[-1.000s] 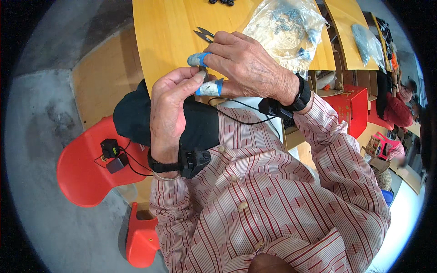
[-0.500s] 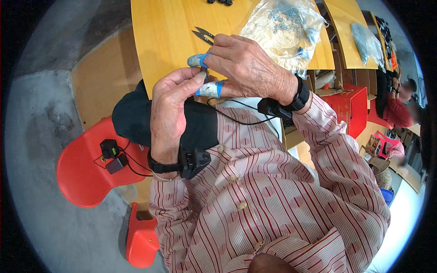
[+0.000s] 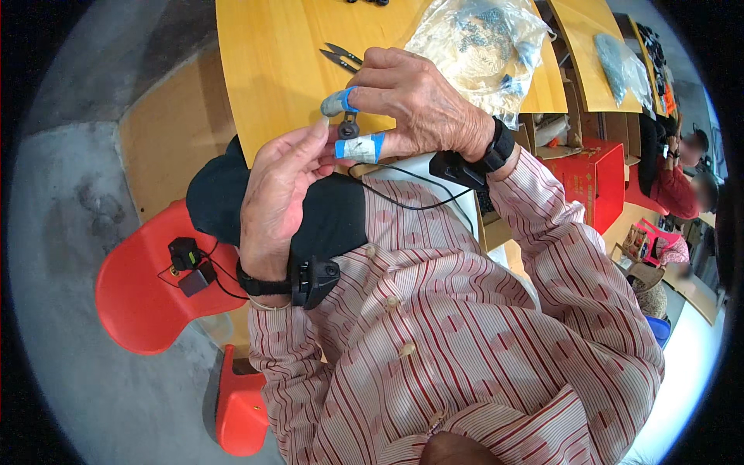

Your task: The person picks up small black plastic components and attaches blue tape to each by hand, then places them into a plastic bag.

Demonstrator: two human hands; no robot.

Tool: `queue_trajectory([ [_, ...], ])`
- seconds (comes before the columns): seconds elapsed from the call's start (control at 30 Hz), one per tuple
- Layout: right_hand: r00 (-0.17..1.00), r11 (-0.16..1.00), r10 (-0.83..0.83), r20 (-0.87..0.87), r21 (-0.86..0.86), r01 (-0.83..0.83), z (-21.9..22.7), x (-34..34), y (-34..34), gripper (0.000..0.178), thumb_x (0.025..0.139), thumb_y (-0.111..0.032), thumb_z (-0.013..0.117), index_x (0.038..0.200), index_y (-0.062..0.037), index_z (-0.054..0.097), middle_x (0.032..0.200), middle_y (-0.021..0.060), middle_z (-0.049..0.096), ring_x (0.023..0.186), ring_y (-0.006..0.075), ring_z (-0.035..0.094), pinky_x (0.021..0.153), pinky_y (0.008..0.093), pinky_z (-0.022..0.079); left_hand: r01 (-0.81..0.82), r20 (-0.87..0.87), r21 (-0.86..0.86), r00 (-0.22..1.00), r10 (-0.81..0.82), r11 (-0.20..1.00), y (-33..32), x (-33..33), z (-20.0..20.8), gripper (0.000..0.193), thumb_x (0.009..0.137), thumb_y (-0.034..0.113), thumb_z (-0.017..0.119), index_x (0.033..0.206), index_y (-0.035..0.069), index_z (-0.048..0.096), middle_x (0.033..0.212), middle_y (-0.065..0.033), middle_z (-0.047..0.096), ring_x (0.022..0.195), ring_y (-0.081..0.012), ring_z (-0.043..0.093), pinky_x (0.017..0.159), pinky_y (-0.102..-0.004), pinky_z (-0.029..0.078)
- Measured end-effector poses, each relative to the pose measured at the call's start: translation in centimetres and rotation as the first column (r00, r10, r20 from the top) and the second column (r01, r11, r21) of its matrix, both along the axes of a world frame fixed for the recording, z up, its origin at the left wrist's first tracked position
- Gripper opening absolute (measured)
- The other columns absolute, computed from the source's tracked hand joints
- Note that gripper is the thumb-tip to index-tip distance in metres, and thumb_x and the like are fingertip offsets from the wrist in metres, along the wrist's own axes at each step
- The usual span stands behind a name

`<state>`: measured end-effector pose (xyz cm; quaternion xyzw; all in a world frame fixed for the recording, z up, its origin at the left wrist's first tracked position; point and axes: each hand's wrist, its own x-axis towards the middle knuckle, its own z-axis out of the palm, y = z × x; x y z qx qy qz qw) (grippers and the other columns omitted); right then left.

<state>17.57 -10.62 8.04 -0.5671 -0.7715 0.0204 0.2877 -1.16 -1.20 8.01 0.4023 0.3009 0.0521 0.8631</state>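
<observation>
A small black part with a rounded end is pinched between the taped thumb and index finger of my right hand, just over the table's near edge. White and blue tape wraps both of those fingertips. My left hand is just left of the part, with its thumb stretched up and its other fingers partly curled behind. Nothing shows in the left hand's grasp; some of its fingertips are hidden behind the right thumb. Black thread snips lie on the yellow wooden table beyond my hands.
A clear plastic bag with small dark pieces lies at the table's right. Several black pieces sit at the far edge. A red box stands to the right, a red stool to the left. Other people sit at far right.
My left thumb and fingers have come off the small black part and shifted slightly left. The part now shows more fully between my right thumb and index finger.
</observation>
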Motion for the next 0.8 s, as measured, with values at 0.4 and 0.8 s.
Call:
queue_trajectory([
  [0.4, 0.999, 1.0, 0.029, -0.036, 0.002, -0.029, -0.4, 0.0, 0.1, 0.042, 0.064, -0.04, 0.068, 0.091, -0.0087, 0.061, 0.075, 0.0058, 0.057, 0.076, 0.0255, 0.053, 0.065, 0.0364, 0.047, 0.036, 0.146, -0.064, 0.989, -0.026, 0.997, -0.2, -0.3, -1.9, 0.03, 0.09, 0.022, 0.055, 0.106, -0.003, 0.056, 0.101, -0.0088, 0.061, 0.084, -0.0131, 0.056, 0.078, -0.0288, 0.045],
  [0.8, 0.997, 0.997, 0.071, 0.021, 0.016, -0.071, -0.4, -0.3, -0.2, 0.039, 0.075, -0.038, 0.065, 0.088, -0.0026, 0.056, 0.073, 0.008, 0.055, 0.075, 0.0249, 0.053, 0.064, 0.0357, 0.047, 0.056, 0.086, 0.175, 0.994, -0.072, 0.983, 0.0, 0.0, -1.3, 0.027, 0.091, 0.024, 0.053, 0.099, -0.002, 0.056, 0.089, -0.0029, 0.058, 0.081, -0.0103, 0.055, 0.079, -0.0267, 0.044],
])
